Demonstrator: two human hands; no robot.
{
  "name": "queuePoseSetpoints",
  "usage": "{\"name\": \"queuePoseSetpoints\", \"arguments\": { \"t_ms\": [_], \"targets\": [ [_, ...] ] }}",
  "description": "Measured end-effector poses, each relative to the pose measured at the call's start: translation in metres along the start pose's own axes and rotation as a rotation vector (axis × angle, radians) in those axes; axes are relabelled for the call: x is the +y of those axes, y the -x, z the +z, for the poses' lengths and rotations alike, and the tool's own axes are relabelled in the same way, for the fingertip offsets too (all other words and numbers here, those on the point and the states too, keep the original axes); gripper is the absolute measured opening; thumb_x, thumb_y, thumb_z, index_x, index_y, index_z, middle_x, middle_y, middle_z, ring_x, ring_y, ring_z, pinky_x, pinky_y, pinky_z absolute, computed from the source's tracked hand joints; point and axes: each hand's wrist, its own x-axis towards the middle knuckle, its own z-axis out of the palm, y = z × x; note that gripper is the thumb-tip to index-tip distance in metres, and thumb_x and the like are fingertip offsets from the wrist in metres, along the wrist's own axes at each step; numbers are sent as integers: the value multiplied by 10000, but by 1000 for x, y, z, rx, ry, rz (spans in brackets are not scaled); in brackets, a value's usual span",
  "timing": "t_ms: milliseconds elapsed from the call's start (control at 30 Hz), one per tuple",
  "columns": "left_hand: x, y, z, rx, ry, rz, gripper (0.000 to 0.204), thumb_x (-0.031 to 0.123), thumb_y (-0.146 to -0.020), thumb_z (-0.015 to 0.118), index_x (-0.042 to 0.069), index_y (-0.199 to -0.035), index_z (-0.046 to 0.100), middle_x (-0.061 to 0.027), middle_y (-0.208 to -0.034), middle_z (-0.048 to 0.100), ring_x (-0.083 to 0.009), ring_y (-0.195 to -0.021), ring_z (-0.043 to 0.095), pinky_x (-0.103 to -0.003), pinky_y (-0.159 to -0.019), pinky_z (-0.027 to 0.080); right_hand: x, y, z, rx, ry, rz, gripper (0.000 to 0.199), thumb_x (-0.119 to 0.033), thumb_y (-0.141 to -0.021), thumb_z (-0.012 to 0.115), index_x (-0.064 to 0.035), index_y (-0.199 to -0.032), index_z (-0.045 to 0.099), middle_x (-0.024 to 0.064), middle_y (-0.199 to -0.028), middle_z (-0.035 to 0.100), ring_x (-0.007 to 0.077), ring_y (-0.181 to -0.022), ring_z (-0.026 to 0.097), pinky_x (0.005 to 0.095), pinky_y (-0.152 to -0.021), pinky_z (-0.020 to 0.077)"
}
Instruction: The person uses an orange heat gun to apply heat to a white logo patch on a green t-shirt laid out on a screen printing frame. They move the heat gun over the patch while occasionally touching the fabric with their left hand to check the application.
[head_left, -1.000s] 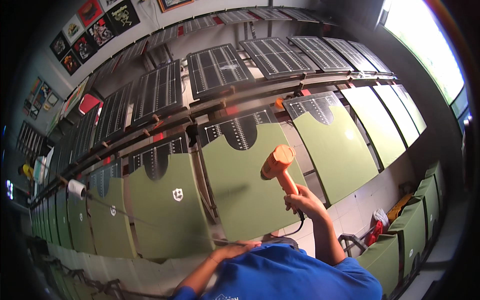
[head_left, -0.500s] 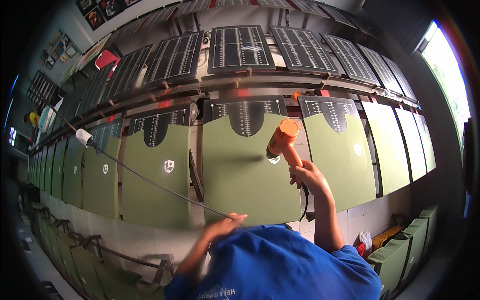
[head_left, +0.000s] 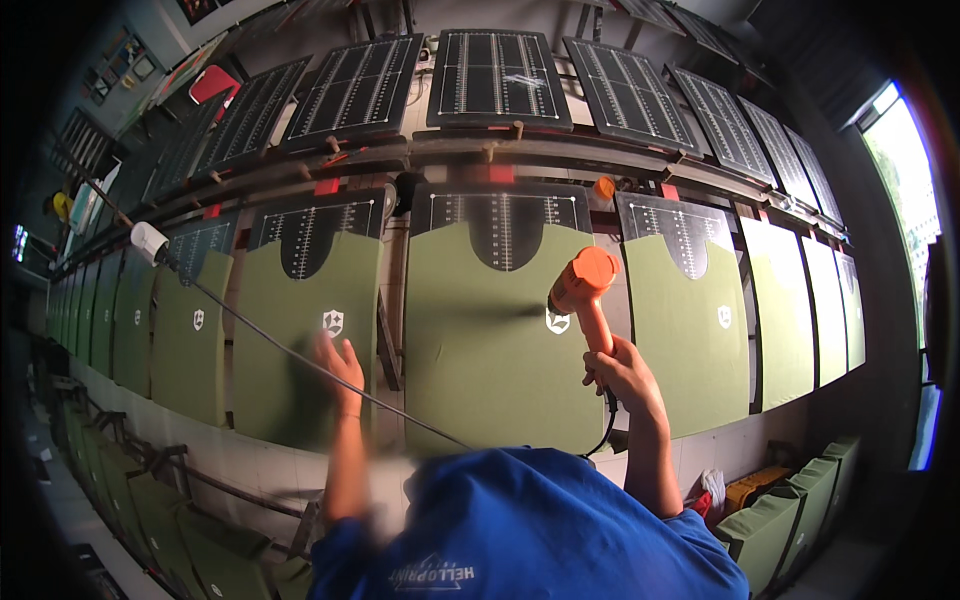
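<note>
Over a long printing surface lined with pallets, each dressed with an olive-green garment, two bare hands work side by side.

Right hand: wrapped tight around the grip of an orange heat gun, nozzle end up and aimed at the centre garment. Barrel hangs just beside a small white shield print on the chest area. Black power cord drops from the handle base toward the blue-shirted torso.

Left hand: blurred, fingers spread, empty, lying on or just above the neighbouring garment, near its own white shield print. Contact cannot be confirmed through the blur.

A thin line runs diagonally from a white reel at the far left, passing the left wrist, down toward the torso.

Behind: dark gridded pallet boards on an upper row, more green garments running off both ways, folded green stacks low right.

Risks, as judged:
- Gun held close to the print; lingering in one spot could scorch fabric or blister the ink.
- Diagonal line crosses the left forearm's working space; a sweep could snag it and drag it over a wet print.
- Slack cord near the surface's edge could catch on a pallet arm and jerk the nozzle onto cloth.
- Open palm near the print could smear it if uncured.
</note>
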Motion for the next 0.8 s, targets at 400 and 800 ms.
{"name": "queuePoseSetpoints", "arguments": {
  "t_ms": [400,800],
  "targets": [
    [2,-26,32,-152,-322,43,634,372,-1049,424,-48,-1510,311,-242,-1593,278,-411,-1482,241,-525,-1212,191,-7,2,10,57,-4,3,255,-180,-835,605,2,-1014,596,-1,-716,558,103,-624,600,263,-551,489],
    [0,-20,30,-224,-209,118,637,358,-1061,390,-55,-1530,269,-237,-1616,225,-399,-1503,192,-518,-1225,145,2,2,6,114,-22,-16,235,-186,-856,633,2,-989,583,21,-714,598,110,-628,617,260,-556,473]
  ]
}}
